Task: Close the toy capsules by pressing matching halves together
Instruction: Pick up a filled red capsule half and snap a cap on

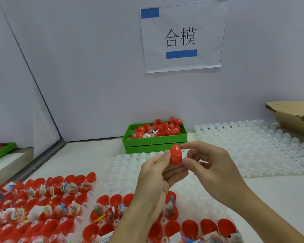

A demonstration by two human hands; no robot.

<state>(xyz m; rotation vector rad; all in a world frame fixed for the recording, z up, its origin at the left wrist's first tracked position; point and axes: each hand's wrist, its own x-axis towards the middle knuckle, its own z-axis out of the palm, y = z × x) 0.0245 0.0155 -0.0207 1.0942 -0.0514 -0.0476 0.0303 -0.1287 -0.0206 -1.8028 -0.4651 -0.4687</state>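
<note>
Red capsule held up over white trays, apparently closed; pinched between left hand and right hand fingertips. Rows of open red halves with toy packets below, unclosed. Loose halves heaped in green bin. Most work left, by the look

Red capsule: glossy smooth plastic, bright highlights. Open red capsule halves: same shiny plastic, holding small clear crinkly plastic toy bags. White egg-style trays: translucent, dimpled soft-looking plastic, dull sheen. Green bin: matt opaque plastic. Worktop: smooth matt white. Wall sign: white paper in a clear glossy sleeve. Box: rough brown cardboard, torn edge. Corner strip: dull grey metal.
</note>
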